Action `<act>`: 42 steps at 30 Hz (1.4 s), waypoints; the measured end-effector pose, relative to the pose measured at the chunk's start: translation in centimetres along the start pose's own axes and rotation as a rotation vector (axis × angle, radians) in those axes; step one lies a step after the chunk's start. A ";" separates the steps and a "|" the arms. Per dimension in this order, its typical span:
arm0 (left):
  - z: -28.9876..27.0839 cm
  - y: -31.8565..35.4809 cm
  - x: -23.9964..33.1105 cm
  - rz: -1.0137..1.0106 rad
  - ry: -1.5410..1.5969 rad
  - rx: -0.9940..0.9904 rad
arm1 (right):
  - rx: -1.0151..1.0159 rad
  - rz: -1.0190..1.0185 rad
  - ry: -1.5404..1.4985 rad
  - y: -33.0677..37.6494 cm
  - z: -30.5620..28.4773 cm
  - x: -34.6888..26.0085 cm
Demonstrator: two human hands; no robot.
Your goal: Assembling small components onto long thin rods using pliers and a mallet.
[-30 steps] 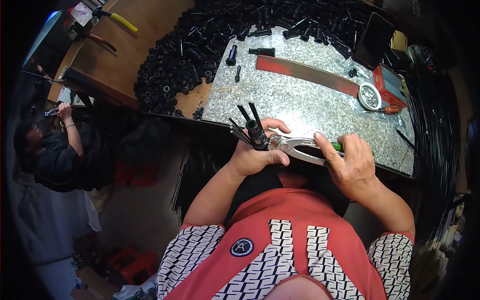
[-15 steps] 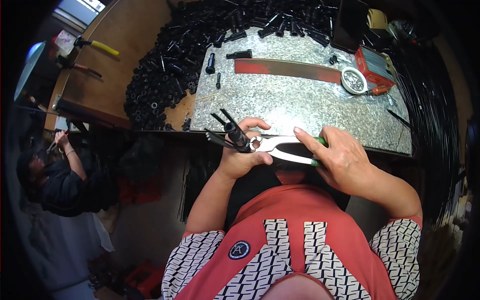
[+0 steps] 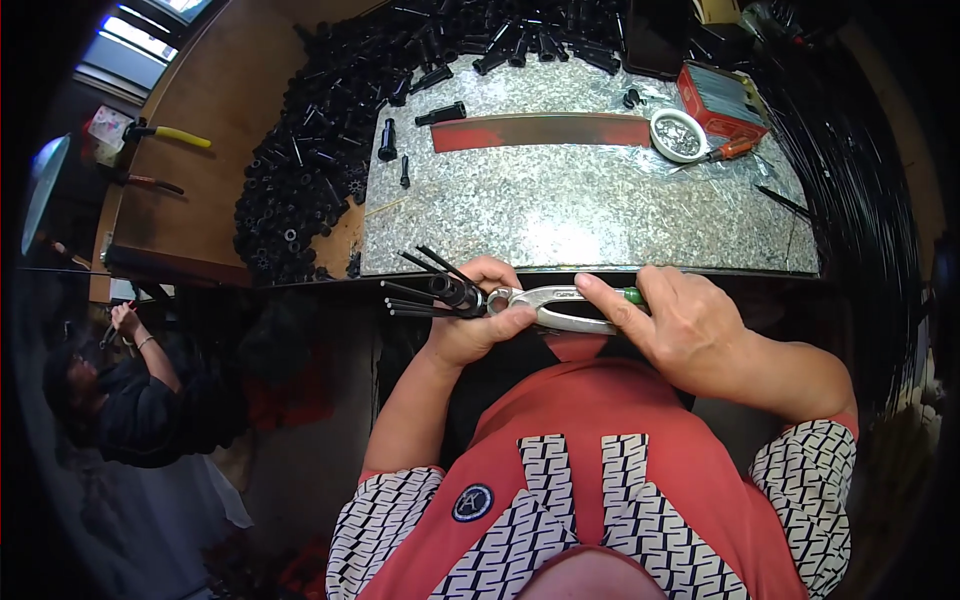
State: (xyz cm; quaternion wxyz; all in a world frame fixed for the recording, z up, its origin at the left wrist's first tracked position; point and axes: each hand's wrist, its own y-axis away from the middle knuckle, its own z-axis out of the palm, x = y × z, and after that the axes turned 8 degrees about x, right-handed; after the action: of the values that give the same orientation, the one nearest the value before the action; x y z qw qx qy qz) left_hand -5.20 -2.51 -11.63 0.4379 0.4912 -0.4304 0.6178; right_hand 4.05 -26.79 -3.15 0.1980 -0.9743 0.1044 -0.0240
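My left hand (image 3: 468,338) is closed around a black plastic tube (image 3: 456,294), its open end toward the left. Several thin black rods (image 3: 428,262) stick out leftward beside the tube. In my right hand (image 3: 692,322) is a pair of metal end-cutting pincers (image 3: 548,296) with green handle grips. The pincers' rounded jaws meet the tube's right end beside my left fingers, and my left thumb lies against their head. What sits between the jaws is too small to make out. Both hands are just off the table's near edge.
On the speckled stone tabletop (image 3: 480,210) lie a long red-and-brown strip (image 3: 540,131), a white bowl (image 3: 677,135) of small metal bits, a screwdriver (image 3: 732,150) and a red box (image 3: 722,100). Black tubes (image 3: 310,160) are heaped behind. Another person (image 3: 150,390) works at left.
The whole view has shifted a little. Both hands have drawn slightly closer to my body, and the tube and rods have tipped to point more leftward. The pincers stay at the tube's end.
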 end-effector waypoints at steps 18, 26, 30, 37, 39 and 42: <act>-0.6 -0.9 -0.9 0.159 0.168 0.369 | -0.240 0.370 -0.244 -0.6 2.6 5.6; -2.2 -1.0 6.7 0.214 0.302 0.350 | 0.230 0.264 -0.133 1.5 5.2 4.0; -2.3 -1.8 9.3 0.239 0.680 0.161 | -0.082 0.131 -1.262 3.4 8.2 -2.0; 1.2 -1.6 7.1 0.100 1.047 0.407 | 0.203 0.586 -1.541 3.7 5.3 -1.3; 3.4 -1.1 6.1 0.019 0.934 0.578 | 0.407 0.558 -1.657 3.7 2.8 -0.5; 7.4 0.8 5.1 -0.310 0.905 0.294 | 0.698 0.399 -1.547 3.3 -1.0 1.0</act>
State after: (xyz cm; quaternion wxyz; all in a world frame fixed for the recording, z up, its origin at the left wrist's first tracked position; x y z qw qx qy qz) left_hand -4.91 -9.23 -5.59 0.5935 0.2887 -0.0278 0.7508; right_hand 4.33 -30.33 -3.54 0.5012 -0.5641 0.0961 0.6491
